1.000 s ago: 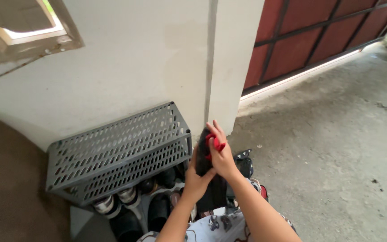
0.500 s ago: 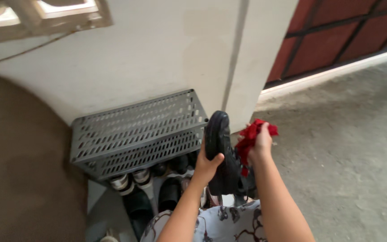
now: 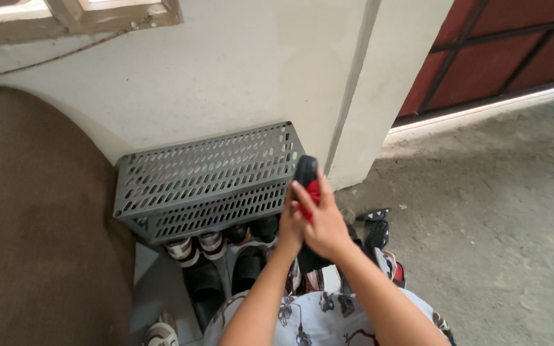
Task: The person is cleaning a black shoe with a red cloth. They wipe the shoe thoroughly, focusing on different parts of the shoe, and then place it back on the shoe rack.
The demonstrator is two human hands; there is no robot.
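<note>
Both hands meet in front of the body, just off the near right corner of the shoe rack. The left hand grips a black shoe from below, holding it upright with one end pointing up toward the wall. The right hand lies over the shoe's side, its fingers pressing a red cloth flat against it; only a small patch of the cloth shows between fingers and shoe. Most of the shoe is hidden behind the two hands.

The rack is grey, with perforated shelves, and stands against the pale wall. The top shelf carries nothing. Under it sit several pairs: white-and-brown shoes at the left, dark ones further right. More dark footwear lies on the concrete floor beside the right forearm. A brown curved surface fills the left. A dark red panelled gate stands at upper right.
</note>
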